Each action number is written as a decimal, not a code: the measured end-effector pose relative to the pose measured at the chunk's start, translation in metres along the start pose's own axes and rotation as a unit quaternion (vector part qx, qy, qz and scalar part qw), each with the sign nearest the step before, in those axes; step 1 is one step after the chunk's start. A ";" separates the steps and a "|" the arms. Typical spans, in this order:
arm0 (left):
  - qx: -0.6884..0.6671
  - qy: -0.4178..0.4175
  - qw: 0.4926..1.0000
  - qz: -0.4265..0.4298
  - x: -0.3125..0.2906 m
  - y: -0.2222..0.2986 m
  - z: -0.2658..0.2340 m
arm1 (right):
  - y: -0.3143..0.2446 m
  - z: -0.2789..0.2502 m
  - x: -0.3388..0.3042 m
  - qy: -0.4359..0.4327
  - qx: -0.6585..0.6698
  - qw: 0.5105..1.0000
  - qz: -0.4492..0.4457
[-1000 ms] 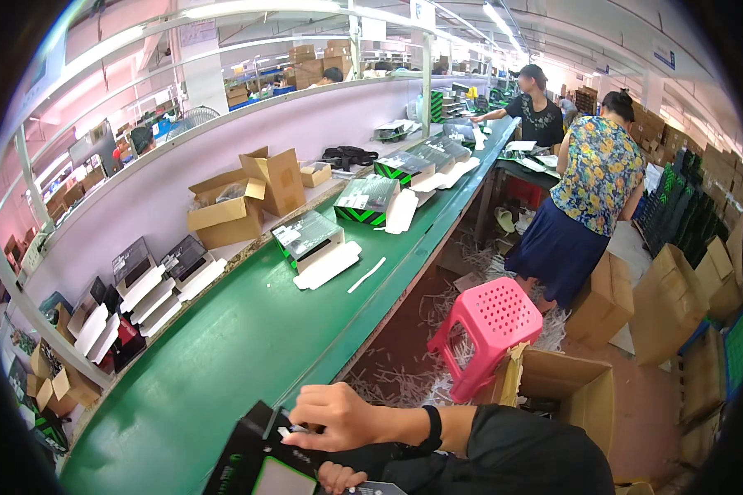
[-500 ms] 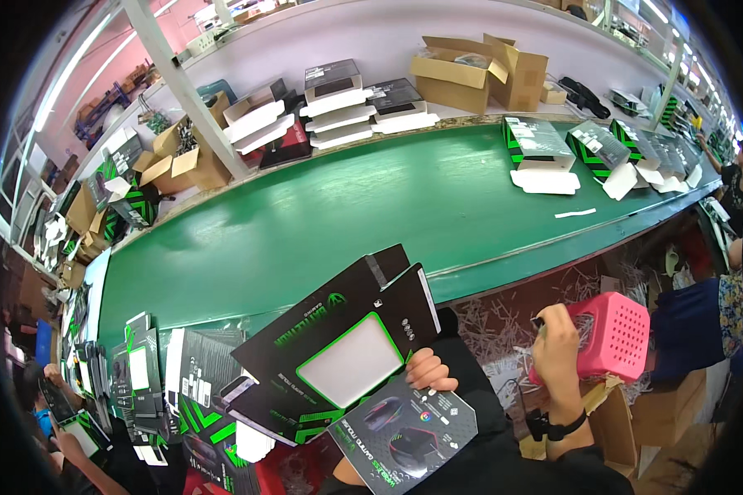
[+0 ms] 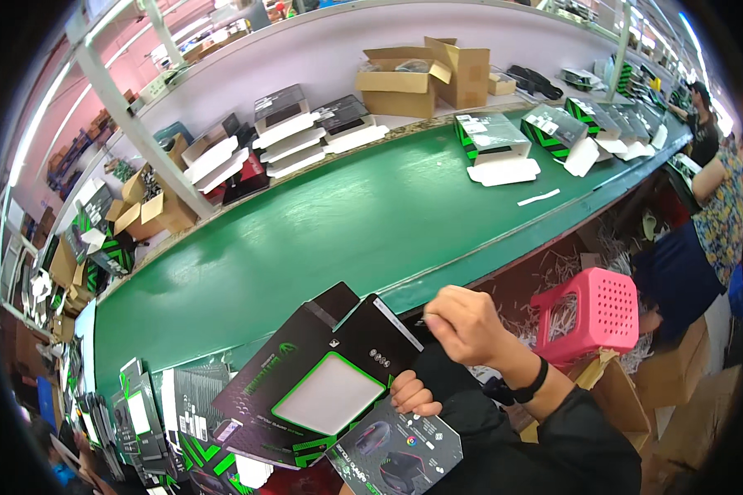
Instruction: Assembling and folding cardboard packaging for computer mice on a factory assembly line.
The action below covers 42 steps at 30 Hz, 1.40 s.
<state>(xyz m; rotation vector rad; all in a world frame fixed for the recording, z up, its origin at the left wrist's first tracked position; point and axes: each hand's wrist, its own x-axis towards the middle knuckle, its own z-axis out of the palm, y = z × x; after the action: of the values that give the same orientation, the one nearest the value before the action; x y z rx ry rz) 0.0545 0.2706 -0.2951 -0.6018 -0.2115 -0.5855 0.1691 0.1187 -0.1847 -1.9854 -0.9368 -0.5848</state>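
The left grip (image 3: 415,394) has its fingers wrapped round the right side of a black printed box (image 3: 309,392), so the box is just left of it, tilted, with a flap open. The box hides the rest of that arm. Just below the left grip is a grey card panel (image 3: 400,452) with pictures of computer mice; I can't tell if it is joined to the box. The right grip (image 3: 468,326) is up and to the right of the left one, with its fingers curled in. I can't tell if something small is inside.

Left of the left grip, past the box, a bunch of flat printed packs (image 3: 194,417) blocks that side. Right of the right grip, a pink plastic stool (image 3: 609,313) gets in the way, and a big open brown carton (image 3: 623,400) is below it. Farther right is a person in a flowery top (image 3: 722,223).

The near edge of the green worktop (image 3: 305,219) runs just past the right grip and slants up to the right. A wide stretch of smooth green lies beyond both grips. It reaches to green-and-black open boxes (image 3: 494,136) at the far side, with a white paper strip (image 3: 538,198) nearer.
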 end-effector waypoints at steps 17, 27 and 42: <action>-0.037 -0.008 0.996 -0.075 0.015 0.013 -0.030 | 0.018 0.030 0.000 0.022 -0.056 0.998 0.025; -0.102 -0.051 0.973 -0.203 0.069 0.006 -0.083 | 0.021 0.035 -0.005 0.070 -0.057 0.996 0.016; -0.059 -0.118 0.985 -0.115 0.008 0.072 -0.094 | 0.029 0.046 -0.012 0.037 -0.065 0.997 0.026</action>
<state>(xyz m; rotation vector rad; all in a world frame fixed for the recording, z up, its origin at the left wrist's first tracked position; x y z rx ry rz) 0.1046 0.2594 -0.4021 -0.7675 -0.4764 -0.7531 0.1871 0.1419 -0.2313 -2.0821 -0.8176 -0.7000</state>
